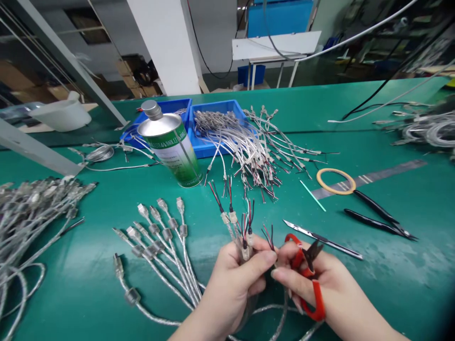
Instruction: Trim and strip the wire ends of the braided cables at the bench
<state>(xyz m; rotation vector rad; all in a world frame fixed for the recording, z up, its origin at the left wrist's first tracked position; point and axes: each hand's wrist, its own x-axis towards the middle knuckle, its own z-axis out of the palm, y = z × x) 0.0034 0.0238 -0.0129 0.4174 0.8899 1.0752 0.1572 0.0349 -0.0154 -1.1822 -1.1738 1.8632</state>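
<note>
the left hand point(231, 279) is clenched around a small bundle of clear-sheathed cables point(237, 225), held upright so their long axis runs away from the person and the stripped red and black wire ends point(267, 236) fan out above the fingers. the right hand point(320, 289) sits just beside it, its grip closed on red-handled snips point(307, 274) whose dark blades point up and left toward those wire ends, almost touching them. the right hand is the nearer one to the tips. finished cables point(159, 237) lie fanned on the green table point(391, 284) to the left; a metal can point(170, 142) stands further back.
</note>
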